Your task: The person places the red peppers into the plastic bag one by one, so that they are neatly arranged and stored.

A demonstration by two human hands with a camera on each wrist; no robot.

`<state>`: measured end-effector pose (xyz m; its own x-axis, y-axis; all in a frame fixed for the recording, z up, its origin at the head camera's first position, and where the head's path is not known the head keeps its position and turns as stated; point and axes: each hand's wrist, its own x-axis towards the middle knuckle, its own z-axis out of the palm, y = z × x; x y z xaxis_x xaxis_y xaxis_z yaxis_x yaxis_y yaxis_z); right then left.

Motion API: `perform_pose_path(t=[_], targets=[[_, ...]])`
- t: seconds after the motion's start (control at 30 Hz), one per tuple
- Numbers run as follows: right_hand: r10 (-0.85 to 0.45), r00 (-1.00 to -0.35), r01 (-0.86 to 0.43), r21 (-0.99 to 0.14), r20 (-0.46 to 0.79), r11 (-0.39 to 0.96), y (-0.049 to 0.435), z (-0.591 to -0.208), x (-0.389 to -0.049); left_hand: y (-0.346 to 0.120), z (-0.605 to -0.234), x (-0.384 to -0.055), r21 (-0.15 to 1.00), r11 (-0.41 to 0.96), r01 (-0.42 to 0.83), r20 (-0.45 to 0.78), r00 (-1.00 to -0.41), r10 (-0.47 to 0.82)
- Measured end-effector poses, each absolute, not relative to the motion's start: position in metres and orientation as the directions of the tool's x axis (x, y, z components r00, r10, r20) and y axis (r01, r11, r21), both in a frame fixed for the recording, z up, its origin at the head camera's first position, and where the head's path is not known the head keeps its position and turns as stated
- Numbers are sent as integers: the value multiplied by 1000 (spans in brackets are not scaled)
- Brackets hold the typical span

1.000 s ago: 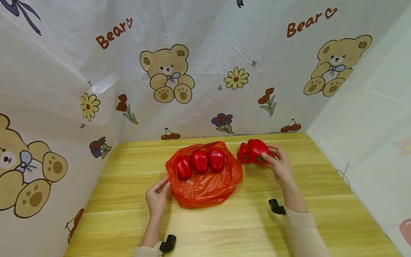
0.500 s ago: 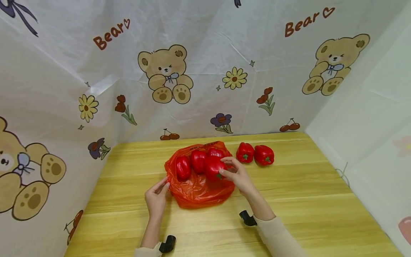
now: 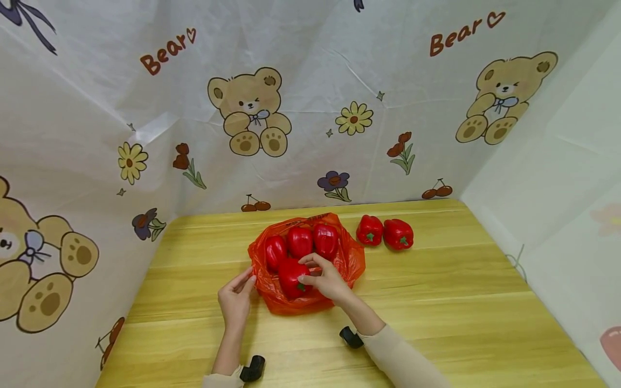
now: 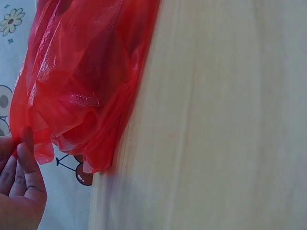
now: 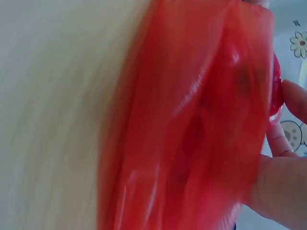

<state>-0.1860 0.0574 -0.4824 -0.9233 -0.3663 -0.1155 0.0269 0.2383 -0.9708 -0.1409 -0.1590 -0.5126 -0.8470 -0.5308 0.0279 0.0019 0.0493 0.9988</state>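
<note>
A red plastic bag (image 3: 356, 261) lies open on the table with three red bell peppers (image 3: 300, 242) along its back side. My left hand (image 3: 235, 296) pinches the bag's left rim; in the left wrist view its fingertips (image 4: 26, 143) hold the thin plastic. Over the front part of the bag's opening, my right hand (image 3: 327, 277) grips another red bell pepper (image 3: 292, 277), its green stem toward the front. The right wrist view shows the bag's side (image 5: 168, 120) hiding most of that pepper. Whether the held pepper touches the bag's bottom cannot be told.
Two more red bell peppers (image 3: 385, 233) sit side by side on the wooden table (image 3: 461, 302), right of the bag. A white cloth printed with bears (image 3: 257, 113) hangs behind the table and along its sides. Each wrist wears a black camera (image 3: 351, 338).
My right hand has taken one pepper from the group at the right and carried it left over the bag, then further toward the bag's front left. The left hand stays at the rim.
</note>
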Motion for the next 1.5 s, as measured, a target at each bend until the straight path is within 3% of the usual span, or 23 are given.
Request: perform_pose_path(t=[0.23,0.53,0.93,1.27,1.5], targets=[[-337,-939,-34,-956,-69,292,41,-488,-183,-159,-514,-142,999,51,1,28,-849,-528],[-340,-937,-218,-891,78,397,23,-493,-176,-159,-514,-142,997,72,-14,26,-846,-533],[-345,-934,-253,-850,90,462,18,-497,-170,-160,-513,-141,997,72,-4,36,-845,-534],[-380,-923,-241,-864,64,441,31,-487,-167,-162,-514,-142,997,73,-23,19,-844,-536],[-360,-927,-234,-916,108,326,54,-481,-174,-162,-514,-142,997,69,-31,10,-845,-534]])
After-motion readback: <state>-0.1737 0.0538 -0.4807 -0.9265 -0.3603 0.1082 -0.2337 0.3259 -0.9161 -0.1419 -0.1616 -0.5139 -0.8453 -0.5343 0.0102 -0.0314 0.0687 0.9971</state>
